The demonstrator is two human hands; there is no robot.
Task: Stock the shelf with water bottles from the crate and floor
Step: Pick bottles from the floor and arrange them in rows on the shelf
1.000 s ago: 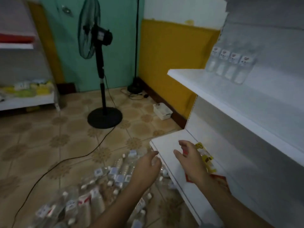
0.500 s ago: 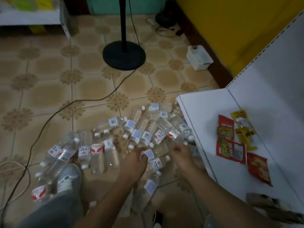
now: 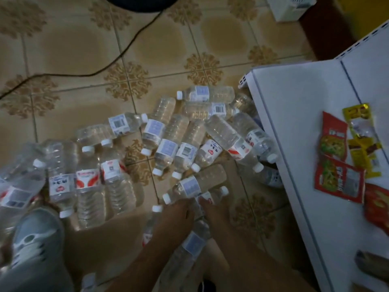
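No wording I can read with confidence. Bottle labels (image 3: 86, 179) show red-and-white print — lettering too blurred. Barcodes visible on two bottles (image 3: 119, 123) and (image 3: 219, 107), digits illegible. One label (image 3: 211, 149) carries dark characters, unreadable. Snack packets (image 3: 333, 137) on the shelf (image 3: 294, 114) — print smeared.

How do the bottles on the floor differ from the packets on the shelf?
The bottles are clear, round and piled across each other on the tiles; the packets are flat, red or yellow, and lie spread on the white shelf. The bottles are many; the packets are few. Both lie loose, none upright.
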